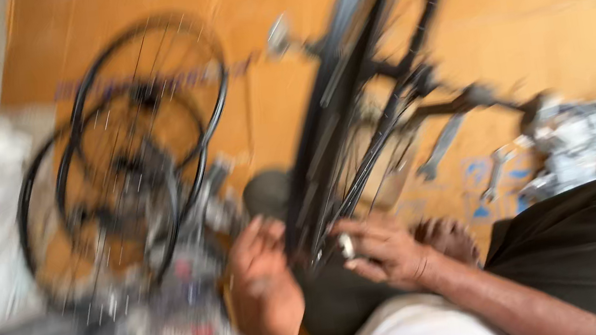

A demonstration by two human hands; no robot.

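Working at the rim of an upright bicycle wheel (351, 104) on the cardboard-covered floor (527, 15), both hands, left (265, 290) and right (385, 249), press curled fingers against it, their grip blurred beyond telling, spare wheels (130, 153) and wrenches (462, 159) nearby.

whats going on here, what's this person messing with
A person is working on a black bicycle wheel that stands on a cardboard-covered floor. Both the left hand and the right hand are at its rim near the bottom. More wheels lie to the left and wrenches to the right. The picture is blurred, so the grip is unclear.
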